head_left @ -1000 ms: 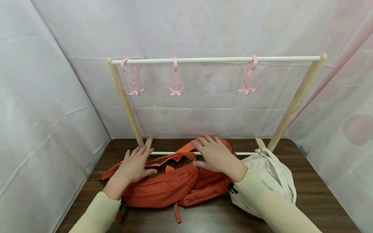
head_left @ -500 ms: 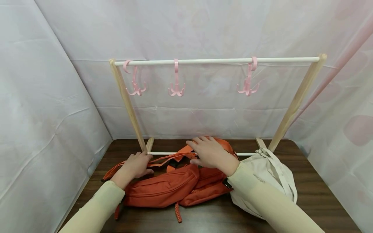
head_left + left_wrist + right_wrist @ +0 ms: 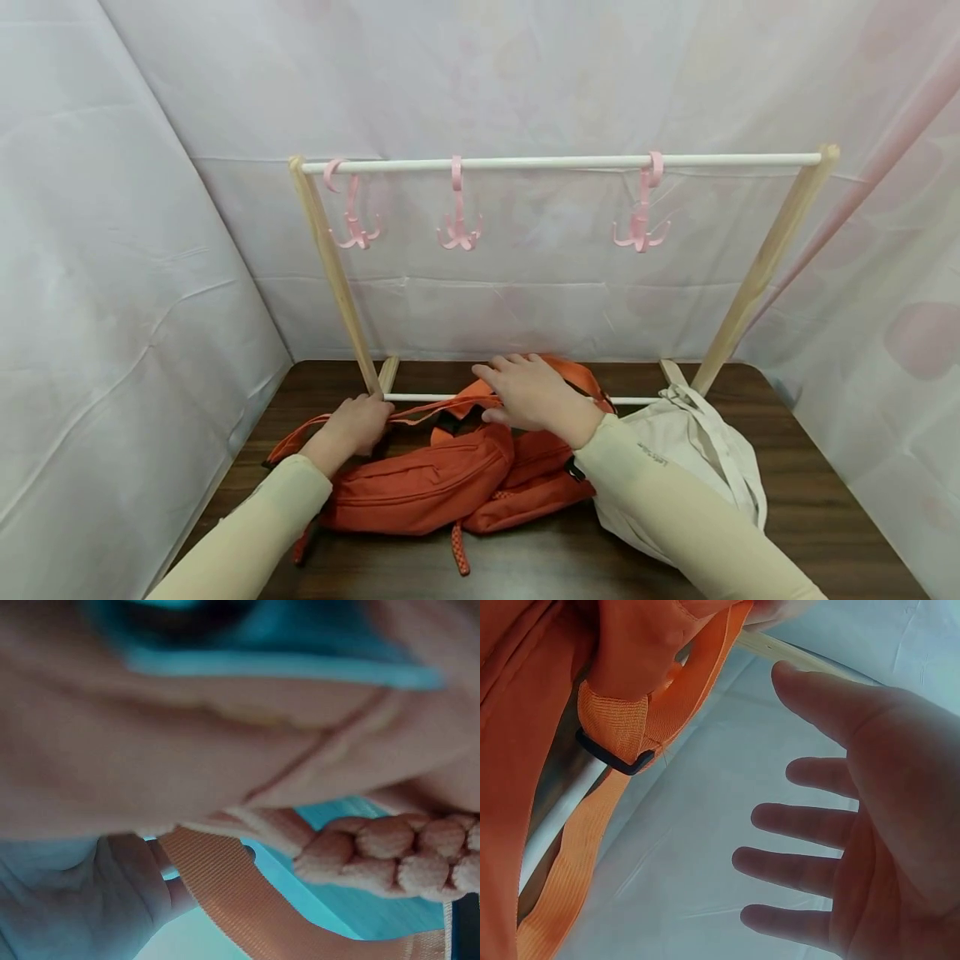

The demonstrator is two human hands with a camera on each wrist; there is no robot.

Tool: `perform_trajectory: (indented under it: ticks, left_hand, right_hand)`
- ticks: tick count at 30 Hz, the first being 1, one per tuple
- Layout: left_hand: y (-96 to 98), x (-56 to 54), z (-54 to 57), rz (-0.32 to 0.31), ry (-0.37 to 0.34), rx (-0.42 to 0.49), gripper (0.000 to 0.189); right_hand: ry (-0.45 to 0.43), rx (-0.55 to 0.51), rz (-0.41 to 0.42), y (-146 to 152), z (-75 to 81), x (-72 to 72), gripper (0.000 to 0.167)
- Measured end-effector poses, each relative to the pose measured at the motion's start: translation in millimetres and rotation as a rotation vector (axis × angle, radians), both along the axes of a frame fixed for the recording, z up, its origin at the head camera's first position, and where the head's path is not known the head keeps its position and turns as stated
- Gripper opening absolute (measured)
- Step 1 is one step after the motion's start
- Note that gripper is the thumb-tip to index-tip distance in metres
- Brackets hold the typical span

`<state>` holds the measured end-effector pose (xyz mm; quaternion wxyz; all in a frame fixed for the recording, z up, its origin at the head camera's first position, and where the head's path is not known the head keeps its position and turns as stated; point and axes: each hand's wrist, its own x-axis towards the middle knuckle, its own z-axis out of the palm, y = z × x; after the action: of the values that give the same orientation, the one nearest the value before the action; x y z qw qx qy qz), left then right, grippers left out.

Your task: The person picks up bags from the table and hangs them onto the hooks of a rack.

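Note:
Orange-red waist bags (image 3: 420, 492), seemingly two overlapping, lie on the dark wooden table, with orange straps, black buckles and braided zip pulls (image 3: 460, 550). At their left back my left hand (image 3: 358, 421) is down on an orange strap (image 3: 420, 411). Its fingers curl behind the strap (image 3: 232, 892) in the left wrist view, where the bag hides much of the hand. Over the back of the right-hand bag (image 3: 536, 483) hovers my right hand (image 3: 536, 396). The right wrist view shows its fingers (image 3: 802, 825) straight and spread, apart from the strap and black slider (image 3: 611, 754).
Behind the bags stands a rack with wooden posts (image 3: 765, 267) and a white top rail (image 3: 555, 163). Three pink hooks (image 3: 459, 221) hang from that rail. A cream canvas bag (image 3: 697, 458) lies at the right, under my right forearm. White cloth encloses the table.
My left hand has come down and its fingers have curled at the strap. The right hand has shifted slightly left, still spread above the bags. The view has tilted slightly.

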<state>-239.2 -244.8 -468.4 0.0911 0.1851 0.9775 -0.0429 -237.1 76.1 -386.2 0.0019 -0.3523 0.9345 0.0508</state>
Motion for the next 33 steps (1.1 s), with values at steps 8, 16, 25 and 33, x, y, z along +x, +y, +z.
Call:
perform_trajectory:
  ticks: [8,16,25,33]
  left_hand:
    - [-8.5,0.9,9.7,0.033,-0.023,0.111,0.026]
    - [-9.5,7.9,33.2,0.052,0.078,0.249,0.004]
    - [-2.9,20.7,67.6,-0.004,0.275,0.318,0.007]
    - [11.0,32.9,94.1,-0.037,0.409,0.361,0.013]
  right_hand:
    - [0.021,0.013,0.011,-8,1.8,-0.8,0.078]
    - [-0.045,-0.059,0.029,-16,5.3,-0.2,0.082]
    - [-0.097,-0.253,0.105,-31,11.7,1.0,0.094]
    - [-0.152,-0.446,0.128,-55,13.1,1.8,0.098]
